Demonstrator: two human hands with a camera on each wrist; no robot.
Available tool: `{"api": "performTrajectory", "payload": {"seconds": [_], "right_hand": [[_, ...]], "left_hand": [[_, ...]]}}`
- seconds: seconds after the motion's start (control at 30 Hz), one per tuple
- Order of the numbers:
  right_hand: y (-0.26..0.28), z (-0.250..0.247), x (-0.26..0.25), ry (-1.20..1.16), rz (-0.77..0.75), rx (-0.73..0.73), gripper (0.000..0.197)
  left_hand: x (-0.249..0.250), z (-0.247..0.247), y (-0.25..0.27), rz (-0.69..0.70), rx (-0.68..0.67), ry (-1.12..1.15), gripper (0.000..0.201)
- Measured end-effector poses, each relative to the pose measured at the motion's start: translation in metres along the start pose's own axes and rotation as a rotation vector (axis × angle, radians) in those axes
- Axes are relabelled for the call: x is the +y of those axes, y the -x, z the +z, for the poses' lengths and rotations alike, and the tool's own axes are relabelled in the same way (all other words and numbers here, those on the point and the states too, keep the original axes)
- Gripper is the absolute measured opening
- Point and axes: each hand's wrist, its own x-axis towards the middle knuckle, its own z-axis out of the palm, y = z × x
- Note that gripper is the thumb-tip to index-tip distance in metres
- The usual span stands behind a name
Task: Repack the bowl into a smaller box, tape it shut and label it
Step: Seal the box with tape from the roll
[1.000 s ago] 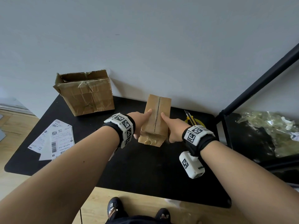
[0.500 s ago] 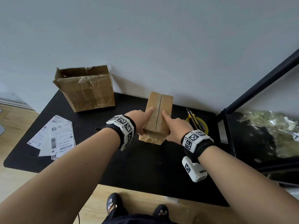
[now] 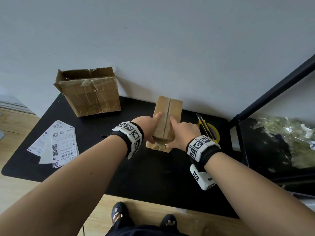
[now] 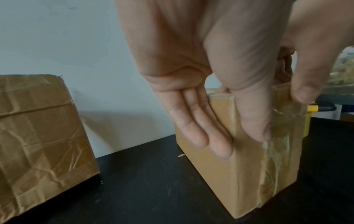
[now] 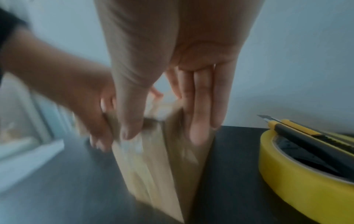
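- The left hand (image 3: pixel 148 126) lies flat against the left side of the small box (image 3: pixel 167 116): its fingers (image 4: pixel 199 133) are straight and held together down the cardboard, the thumb presses the near end face, and the index finger lies along the top.
- The right hand (image 3: pixel 183 133) mirrors it on the right side, fingers (image 5: pixel 201 109) straight and side by side against the cardboard, index finger on top beside the centre seam, thumb down on the near end. That view is blurred, so finer detail is lost.
- Neither hand curls round the box; both press it flat between them.
- The small box stands on the black table (image 3: pixel 153 176), near the wall, its flaps closed. Clear tape (image 4: pixel 275 159) runs down the near end face, wrinkled near the top edge.
- The bowl cannot be seen.
- Just to the right of the box lies a yellow roll of tape (image 5: pixel 298 178), with a yellow-and-black utility knife (image 5: pixel 310 141) resting across it.
- Further left on the table, well apart from the small box, stands a larger, crumpled cardboard box (image 3: pixel 88 94), open at the top.
- Near the left edge lie several printed labels (image 3: pixel 56 143) with barcodes, fanned over each other.
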Motion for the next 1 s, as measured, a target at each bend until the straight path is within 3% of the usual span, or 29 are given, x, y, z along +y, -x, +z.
{"api": "performTrajectory", "payload": {"seconds": [0.2,0.33,0.43,0.53,0.63,0.73,0.83,0.9,1.0], "right_hand": [[-0.008,-0.025,0.023,-0.487,-0.029,-0.143,0.077],[-0.013,-0.013,0.027,-0.525,0.004,0.042,0.052],[-0.021,-0.013,0.028,-0.495,0.036,0.178,0.06],[-0.037,-0.016,0.033,-0.462,0.109,0.175,0.076],[-0.052,-0.017,0.042,-0.496,0.189,0.081,0.087],[-0.061,-0.01,0.046,-0.653,0.209,-0.05,0.098],[-0.066,-0.002,0.046,-0.767,0.191,-0.032,0.081],[-0.067,0.0,0.048,-0.827,0.211,0.009,0.071],[-0.066,0.005,0.053,-0.911,0.232,0.005,0.07]], "left_hand": [[-0.007,-0.007,0.006,-0.022,-0.015,-0.025,0.104],[-0.027,-0.016,0.007,-0.067,-0.01,-0.103,0.101],[-0.043,-0.014,0.006,-0.125,0.048,-0.084,0.1],[-0.053,-0.007,0.005,-0.289,0.088,0.154,0.09],[-0.055,0.001,0.003,-0.44,-0.101,0.429,0.036],[-0.052,0.012,0.001,-0.499,-0.213,0.698,0.02],[-0.045,0.016,0.0,-0.531,-0.14,0.899,0.014],[-0.043,0.02,0.0,-0.575,-0.003,1.023,0.019],[-0.044,0.026,-0.003,-0.655,0.15,1.359,0.024]]}}
